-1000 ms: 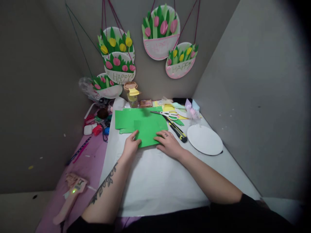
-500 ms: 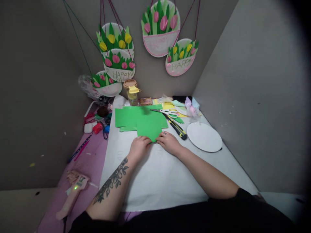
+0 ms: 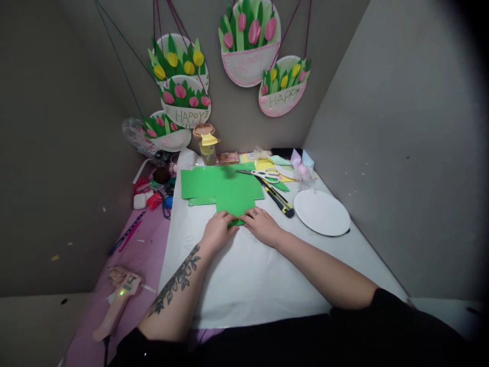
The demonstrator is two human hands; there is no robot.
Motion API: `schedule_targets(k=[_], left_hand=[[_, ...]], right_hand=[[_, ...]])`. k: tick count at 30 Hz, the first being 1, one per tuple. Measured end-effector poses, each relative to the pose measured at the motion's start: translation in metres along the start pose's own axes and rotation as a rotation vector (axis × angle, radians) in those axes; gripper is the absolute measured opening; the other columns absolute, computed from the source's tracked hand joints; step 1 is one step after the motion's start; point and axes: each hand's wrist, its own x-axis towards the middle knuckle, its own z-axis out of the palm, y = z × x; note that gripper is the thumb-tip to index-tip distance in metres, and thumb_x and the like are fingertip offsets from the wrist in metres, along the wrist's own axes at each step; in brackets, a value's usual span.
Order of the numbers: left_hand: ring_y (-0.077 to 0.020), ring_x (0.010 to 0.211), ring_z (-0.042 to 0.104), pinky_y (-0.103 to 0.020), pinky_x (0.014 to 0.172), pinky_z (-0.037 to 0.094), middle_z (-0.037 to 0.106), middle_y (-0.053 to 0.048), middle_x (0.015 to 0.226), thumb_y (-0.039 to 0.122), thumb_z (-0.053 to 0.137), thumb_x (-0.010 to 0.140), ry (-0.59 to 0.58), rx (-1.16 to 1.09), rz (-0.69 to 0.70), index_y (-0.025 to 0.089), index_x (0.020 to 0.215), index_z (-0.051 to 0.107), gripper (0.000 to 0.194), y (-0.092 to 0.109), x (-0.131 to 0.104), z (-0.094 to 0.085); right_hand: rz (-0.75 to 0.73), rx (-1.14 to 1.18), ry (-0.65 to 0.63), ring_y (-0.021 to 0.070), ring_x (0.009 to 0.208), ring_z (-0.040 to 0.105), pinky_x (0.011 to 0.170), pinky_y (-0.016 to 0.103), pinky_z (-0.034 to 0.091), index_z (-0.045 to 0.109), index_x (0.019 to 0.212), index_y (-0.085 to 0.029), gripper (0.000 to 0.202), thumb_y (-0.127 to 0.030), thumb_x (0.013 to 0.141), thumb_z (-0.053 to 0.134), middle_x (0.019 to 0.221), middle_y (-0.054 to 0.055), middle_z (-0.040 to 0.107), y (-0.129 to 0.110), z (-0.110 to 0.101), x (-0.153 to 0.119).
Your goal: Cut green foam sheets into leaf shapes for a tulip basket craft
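Observation:
A sheet of green paper (image 3: 235,197) lies with its near edge between my two hands. My left hand (image 3: 218,230) has its fingers closed on the left part of that edge. From the other side, my right hand (image 3: 261,226) grips the edge, its fingertips close to the left ones. A small strip of the edge looks turned up under the fingers, though they partly hide it. Beyond it, more green sheets (image 3: 198,184) are spread out. White-handled scissors (image 3: 266,176) rest on their right end, beside a black and yellow utility knife (image 3: 281,203).
A white paper plate (image 3: 321,213) lies at the right. On the pink cloth at left sits a glue gun (image 3: 116,306) with its light on. A lidded cup (image 3: 206,145) stands at the back. Paper-plate flower baskets (image 3: 250,66) hang on the wall.
My fingers have shifted slightly along the near edge of the green paper, the right ones a little to the left. The view has tilted slightly; the other things stay put.

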Motion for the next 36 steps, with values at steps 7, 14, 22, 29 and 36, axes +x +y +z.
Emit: schedule_targets(k=[7, 14, 22, 29, 36], left_hand=[[-0.0199, 0.084, 0.058, -0.028, 0.075, 0.042, 0.064, -0.006, 0.086, 0.022, 0.054, 0.084, -0.037, 0.111, -0.025, 0.020, 0.084, 0.068, 0.014, 0.001, -0.001, -0.009], [-0.0193, 0.086, 0.058, -0.028, 0.075, 0.041, 0.065, -0.005, 0.088, 0.024, 0.049, 0.089, -0.071, 0.251, -0.031, 0.020, 0.086, 0.065, 0.017, 0.001, -0.001, -0.014], [-0.0199, 0.089, 0.058, -0.028, 0.078, 0.041, 0.065, -0.007, 0.091, 0.023, 0.047, 0.089, -0.081, 0.300, -0.068, 0.020, 0.089, 0.065, 0.019, -0.005, 0.000, -0.016], [-0.0204, 0.086, 0.059, -0.028, 0.071, 0.040, 0.067, -0.006, 0.089, 0.027, 0.056, 0.083, -0.117, 0.275, -0.148, 0.020, 0.083, 0.066, 0.012, -0.012, 0.000, -0.029], [-0.0200, 0.082, 0.057, -0.028, 0.069, 0.040, 0.064, -0.004, 0.083, 0.029, 0.067, 0.075, -0.048, 0.203, -0.123, 0.020, 0.077, 0.064, 0.010, -0.023, -0.001, -0.030]], right_hand=[[-0.030, -0.102, 0.043, 0.0229, 0.093, 0.046, 0.084, 0.034, 0.034, 0.063, 0.093, -0.019, 0.017, -0.024, 0.094, 0.047, 0.093, 0.009, 0.059, 0.006, 0.002, -0.003], [-0.002, -0.148, 0.071, 0.0232, 0.092, 0.047, 0.081, 0.033, 0.034, 0.062, 0.092, -0.017, 0.011, -0.020, 0.092, 0.051, 0.093, 0.009, 0.060, 0.009, 0.006, 0.000], [0.134, 0.015, -0.018, 0.0200, 0.094, 0.051, 0.082, 0.029, 0.035, 0.062, 0.090, -0.018, 0.011, -0.021, 0.092, 0.052, 0.092, 0.006, 0.062, 0.010, -0.004, 0.006], [0.192, 0.068, -0.070, 0.0195, 0.095, 0.053, 0.082, 0.029, 0.035, 0.062, 0.090, -0.018, 0.013, -0.021, 0.092, 0.050, 0.093, 0.006, 0.063, 0.011, -0.006, 0.010], [0.204, 0.066, -0.060, 0.0195, 0.093, 0.054, 0.081, 0.029, 0.035, 0.062, 0.088, -0.018, 0.013, -0.021, 0.091, 0.050, 0.092, 0.005, 0.064, 0.009, -0.007, 0.011]])
